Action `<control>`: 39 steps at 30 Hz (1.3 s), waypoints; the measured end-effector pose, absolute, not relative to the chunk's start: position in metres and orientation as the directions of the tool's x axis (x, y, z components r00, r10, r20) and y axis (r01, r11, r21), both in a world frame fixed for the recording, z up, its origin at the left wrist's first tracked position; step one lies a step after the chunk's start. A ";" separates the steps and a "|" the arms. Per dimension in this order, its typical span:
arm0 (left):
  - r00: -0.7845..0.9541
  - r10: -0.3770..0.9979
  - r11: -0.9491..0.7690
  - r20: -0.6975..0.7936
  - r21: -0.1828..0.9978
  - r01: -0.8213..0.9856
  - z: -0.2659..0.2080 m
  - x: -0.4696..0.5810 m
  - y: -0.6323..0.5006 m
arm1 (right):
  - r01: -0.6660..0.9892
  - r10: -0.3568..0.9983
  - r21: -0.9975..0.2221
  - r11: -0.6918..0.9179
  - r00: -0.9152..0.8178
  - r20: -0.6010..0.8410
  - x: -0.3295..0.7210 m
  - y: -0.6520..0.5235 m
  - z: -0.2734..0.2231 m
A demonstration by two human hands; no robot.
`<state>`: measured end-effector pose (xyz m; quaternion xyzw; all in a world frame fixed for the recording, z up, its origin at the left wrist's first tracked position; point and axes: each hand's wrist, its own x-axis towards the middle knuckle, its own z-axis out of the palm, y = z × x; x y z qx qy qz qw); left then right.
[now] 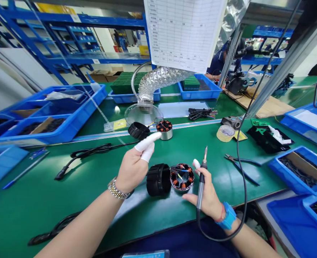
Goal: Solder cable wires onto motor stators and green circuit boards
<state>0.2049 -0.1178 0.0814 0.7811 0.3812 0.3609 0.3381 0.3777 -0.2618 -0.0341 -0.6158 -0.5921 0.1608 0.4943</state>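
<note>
My left hand (137, 166), with white finger covers and a metal watch, reaches forward with its index finger stretched out. Its fingertip is at the near side of a motor stator (166, 130) with copper windings and a silver rim; whether they touch I cannot tell. A black ring housing (138, 130) is beside that stator, with wires between them. My right hand (208, 191) holds a soldering iron (201, 186) upright between its fingers, tip up, thumb apart. Just left of it sits a second stator (182, 179), its wires leading toward a black cylindrical housing (158, 180).
Pliers (241, 166), a tape roll (225, 132) and a black cable bundle (201, 114) are on the green bench. A silver duct (158, 84) hangs at the back. Blue bins (75, 125) stand left and right. The iron's cord (244, 200) loops around my right wrist. A person works behind.
</note>
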 end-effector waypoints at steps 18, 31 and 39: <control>0.862 0.506 -0.863 0.034 0.013 0.506 0.117 0.223 -0.114 | -0.024 0.981 -0.993 0.116 0.159 0.111 0.366 -0.239 0.019; 0.829 0.509 -0.856 -0.234 -0.036 0.515 0.154 0.215 -0.119 | -0.258 0.995 -0.962 -0.084 0.035 -0.097 0.355 -0.264 0.048; 0.813 0.533 -0.832 -0.236 0.029 0.554 0.159 0.209 -0.122 | -0.215 0.994 -0.971 -0.109 -0.024 -0.106 0.353 -0.269 0.046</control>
